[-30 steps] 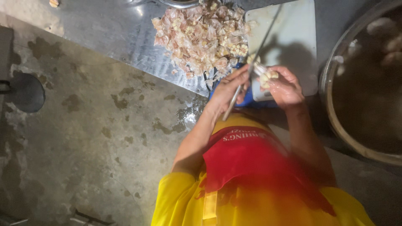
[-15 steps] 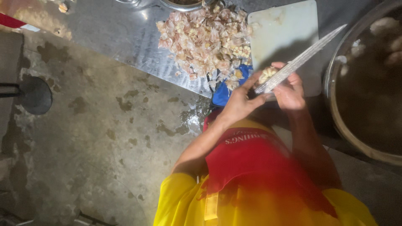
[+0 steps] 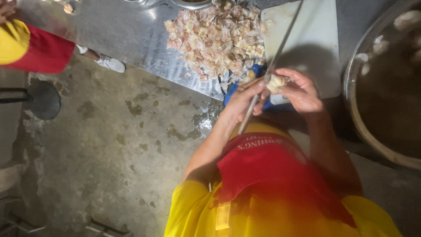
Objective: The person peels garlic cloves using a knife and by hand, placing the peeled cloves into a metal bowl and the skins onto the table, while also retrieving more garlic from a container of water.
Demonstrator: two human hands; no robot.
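Fingers (image 3: 294, 81) of right hand (image 3: 302, 94) pinch small pale garlic bulb (image 3: 276, 82); left hand (image 3: 242, 102) closed around long thin steel knife (image 3: 274, 61), blade touching bulb beside fingertips. Slip risk: blade could nick fingers. Heap of papery garlic skins (image 3: 215, 37) beyond, white cutting board (image 3: 313, 39) behind.

Stained, blotchy grey concrete floor (image 3: 109, 145), wet near shiny steel worktable (image 3: 127, 30). Round black stool base (image 3: 44, 100) at left. Light harsh, centre-lit; edges dark.
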